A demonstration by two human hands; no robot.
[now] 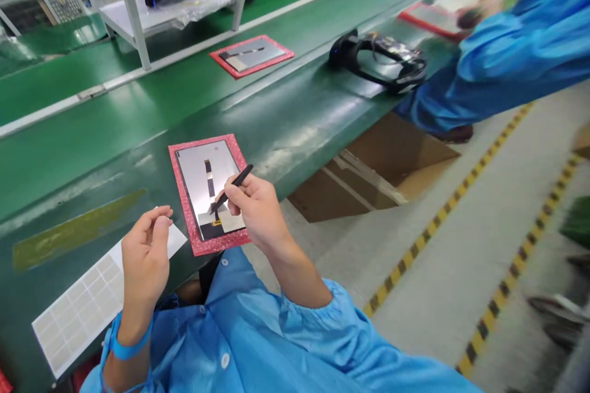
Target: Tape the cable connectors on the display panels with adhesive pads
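My right hand (260, 209) pinches slim black tweezers (242, 175), their tip down at the dark flex cable on a display panel (191, 169). Silvery side up, the panel lies on a pink bubble-wrap sheet (238, 146) at the bench's near edge. To its left, my left hand (146, 255) is held with fingers curled and thumb close against them; whatever may be between them is hidden. Beneath that hand is a white sheet of rectangular labels (76, 313), partly covered by the hand and wrist.
Another panel on pink wrap (251, 56) lies on the green belt (184, 98). A black curved frame with wiring (378, 61) sits farther right. A co-worker's blue sleeve (520, 49) reaches over another pink-wrapped piece (428, 17). An open cardboard box (369, 166) stands below the bench edge.
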